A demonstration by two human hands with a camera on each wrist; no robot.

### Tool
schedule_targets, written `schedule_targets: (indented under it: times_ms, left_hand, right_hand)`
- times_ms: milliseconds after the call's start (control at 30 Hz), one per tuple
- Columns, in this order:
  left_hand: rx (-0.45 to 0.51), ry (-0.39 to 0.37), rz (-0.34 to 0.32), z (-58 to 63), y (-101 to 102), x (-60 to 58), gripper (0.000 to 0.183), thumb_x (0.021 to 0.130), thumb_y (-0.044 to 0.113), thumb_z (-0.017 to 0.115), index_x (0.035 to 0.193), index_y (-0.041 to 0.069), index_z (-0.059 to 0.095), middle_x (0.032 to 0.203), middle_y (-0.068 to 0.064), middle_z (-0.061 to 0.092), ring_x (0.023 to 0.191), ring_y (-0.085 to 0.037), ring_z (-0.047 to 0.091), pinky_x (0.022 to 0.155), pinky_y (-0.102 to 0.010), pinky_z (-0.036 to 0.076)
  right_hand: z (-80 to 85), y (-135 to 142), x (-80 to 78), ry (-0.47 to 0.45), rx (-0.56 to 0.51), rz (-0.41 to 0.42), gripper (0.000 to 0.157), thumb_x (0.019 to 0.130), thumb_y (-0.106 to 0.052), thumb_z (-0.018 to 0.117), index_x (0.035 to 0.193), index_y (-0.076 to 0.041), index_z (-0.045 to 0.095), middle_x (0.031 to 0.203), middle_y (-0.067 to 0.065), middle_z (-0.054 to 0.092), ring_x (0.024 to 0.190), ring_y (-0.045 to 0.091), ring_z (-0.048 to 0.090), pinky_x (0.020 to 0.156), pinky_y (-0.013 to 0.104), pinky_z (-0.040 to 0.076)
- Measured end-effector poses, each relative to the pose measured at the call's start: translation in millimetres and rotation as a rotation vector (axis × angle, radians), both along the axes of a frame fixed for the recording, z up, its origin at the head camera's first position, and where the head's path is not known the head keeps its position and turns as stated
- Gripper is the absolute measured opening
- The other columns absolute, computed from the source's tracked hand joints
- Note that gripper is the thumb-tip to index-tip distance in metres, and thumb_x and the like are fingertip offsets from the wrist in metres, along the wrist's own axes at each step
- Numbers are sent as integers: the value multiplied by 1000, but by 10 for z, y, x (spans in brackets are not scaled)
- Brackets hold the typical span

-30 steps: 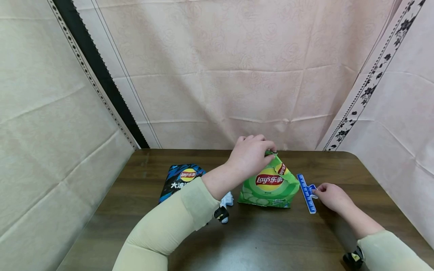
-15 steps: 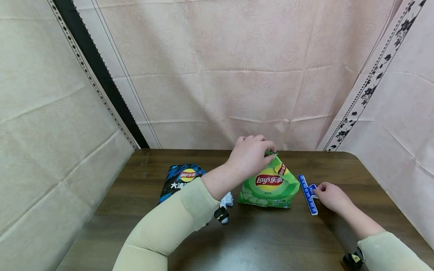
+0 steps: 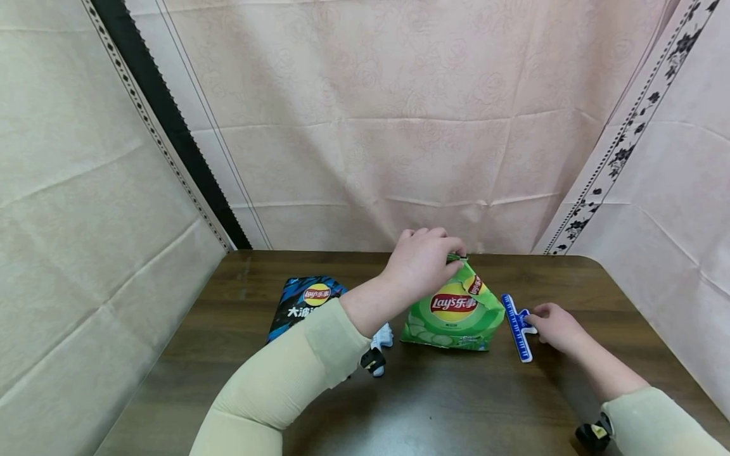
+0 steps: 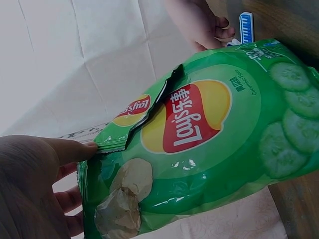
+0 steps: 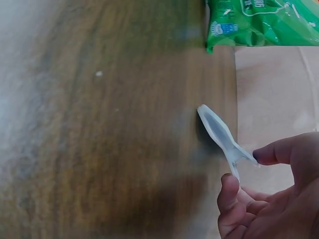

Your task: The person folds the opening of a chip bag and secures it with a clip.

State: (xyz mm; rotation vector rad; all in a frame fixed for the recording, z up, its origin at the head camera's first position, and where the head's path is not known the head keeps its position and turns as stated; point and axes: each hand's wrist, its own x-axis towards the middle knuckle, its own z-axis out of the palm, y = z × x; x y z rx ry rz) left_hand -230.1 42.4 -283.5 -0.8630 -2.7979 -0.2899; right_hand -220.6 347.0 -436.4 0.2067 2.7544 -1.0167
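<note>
A green Lay's potato chip bag (image 3: 453, 316) stands upright on the wooden table, its top part folded over toward the front. My left hand (image 3: 422, 263) pinches the upper edge of the bag, thumb in front, as the left wrist view shows on the chip bag (image 4: 199, 129). To the right of the bag, my right hand (image 3: 561, 328) holds a blue and white bag clip (image 3: 518, 329) by its handles. In the right wrist view, the bag clip (image 5: 217, 129) is seen edge-on, thumb at one handle tip and fingers at the other, its long jaws together.
A black and blue Lay's bag (image 3: 299, 304) lies left of the green one, partly behind my left forearm. Near my left wrist is a light blue clip-like object (image 3: 381, 339), partly covered. Pale cloth (image 3: 365, 126) hangs behind the brown table (image 3: 445, 405).
The bag clip has shifted and turned slightly in my right hand, whose fingers have spread a little around its handles. My left hand and the green chip bag stay in place.
</note>
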Motion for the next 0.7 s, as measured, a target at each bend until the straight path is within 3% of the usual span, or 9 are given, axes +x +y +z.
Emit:
schedule_targets:
  times_ms: [267, 700]
  left_hand:
    - [4, -1, 1, -4, -5, 8, 27, 96, 44, 63, 120, 35, 69, 115, 12, 62, 107, -11, 54, 96, -38, 38]
    - [-1, -1, 4, -8, -7, 5, 26, 96, 45, 62, 120, 36, 68, 115, 12, 61, 108, -11, 54, 98, -38, 38]
  right_hand:
    - [-3, 42, 5, -100, -101, -23, 53, 102, -29, 48, 126, 18, 51, 76, 5, 59, 69, 19, 56, 61, 33, 44]
    - [-23, 66, -16, -116, -114, -34, 48, 102, -33, 48, 117, 12, 56, 77, 4, 57, 70, 20, 55, 62, 34, 44]
